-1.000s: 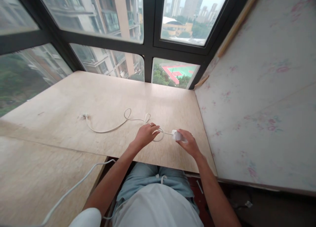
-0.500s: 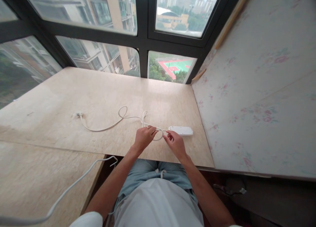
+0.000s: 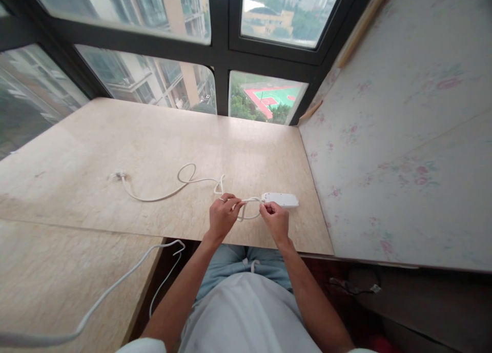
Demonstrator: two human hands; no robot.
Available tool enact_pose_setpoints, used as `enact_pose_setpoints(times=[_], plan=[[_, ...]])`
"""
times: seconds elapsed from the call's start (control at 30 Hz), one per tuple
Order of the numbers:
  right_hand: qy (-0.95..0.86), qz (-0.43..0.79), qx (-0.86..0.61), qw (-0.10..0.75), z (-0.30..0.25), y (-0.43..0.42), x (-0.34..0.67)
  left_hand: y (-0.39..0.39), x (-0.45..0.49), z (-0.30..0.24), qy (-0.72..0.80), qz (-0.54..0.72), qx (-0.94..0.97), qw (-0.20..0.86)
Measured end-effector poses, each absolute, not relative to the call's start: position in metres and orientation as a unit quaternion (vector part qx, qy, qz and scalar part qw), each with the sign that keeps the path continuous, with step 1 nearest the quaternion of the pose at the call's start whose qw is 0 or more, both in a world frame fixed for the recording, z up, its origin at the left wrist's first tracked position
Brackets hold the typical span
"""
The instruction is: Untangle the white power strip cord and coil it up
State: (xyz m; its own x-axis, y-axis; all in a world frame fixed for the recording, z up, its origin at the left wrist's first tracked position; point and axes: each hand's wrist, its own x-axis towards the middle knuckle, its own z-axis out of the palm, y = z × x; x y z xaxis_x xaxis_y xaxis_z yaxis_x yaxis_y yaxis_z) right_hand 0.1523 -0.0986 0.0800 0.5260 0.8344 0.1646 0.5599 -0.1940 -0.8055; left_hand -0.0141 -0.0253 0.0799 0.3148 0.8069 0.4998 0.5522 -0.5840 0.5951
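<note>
A white power strip (image 3: 280, 200) lies on the stone-patterned sill, its cord leaving the left end. My left hand (image 3: 224, 215) pinches the white cord (image 3: 251, 199) between thumb and fingertips. Close to the strip's left end, my right hand (image 3: 275, 220) is closed with its fingertips on the same cord. Between both hands the cord forms a flattened loop. From my left hand it runs on leftward, with a small bend and a wider loop, to the plug (image 3: 118, 175) lying on the sill.
The broad sill (image 3: 154, 138) meets dark-framed windows (image 3: 221, 61) at the back and a flower-patterned wall (image 3: 392, 153) on the right. Another white cable (image 3: 115, 284) crosses the lower left surface and hangs over its edge. A dark cable (image 3: 357, 290) lies lower right.
The cord loop between my hands has widened and flattened. My right hand has drawn its fingers closed near the strip. The whole view has shifted slightly.
</note>
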Motion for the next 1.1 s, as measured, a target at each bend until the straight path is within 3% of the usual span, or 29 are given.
enact_pose_setpoints(times=[0.23,0.5,0.7,0.9,1.1], plan=[[-0.347,0.254,-0.749,0.504,0.089,-0.098,0.152,-0.033,-0.02,0.069,0.47,0.415,0.748,0.216],[-0.305,0.238,-0.733,0.559,0.087,-0.096,0.15,-0.039,-0.019,0.068,0.508,0.422,0.69,0.297],[-0.369,0.274,-0.707,0.537,0.078,-0.098,0.157,-0.035,-0.033,0.079,0.485,0.311,0.734,0.36],[-0.414,0.316,-0.68,0.517,0.077,-0.097,0.154,-0.033,-0.022,0.106,0.454,0.223,0.823,0.258],[-0.416,0.297,-0.692,0.51,0.078,-0.096,0.155,-0.025,0.006,0.117,0.416,0.06,0.894,0.156]])
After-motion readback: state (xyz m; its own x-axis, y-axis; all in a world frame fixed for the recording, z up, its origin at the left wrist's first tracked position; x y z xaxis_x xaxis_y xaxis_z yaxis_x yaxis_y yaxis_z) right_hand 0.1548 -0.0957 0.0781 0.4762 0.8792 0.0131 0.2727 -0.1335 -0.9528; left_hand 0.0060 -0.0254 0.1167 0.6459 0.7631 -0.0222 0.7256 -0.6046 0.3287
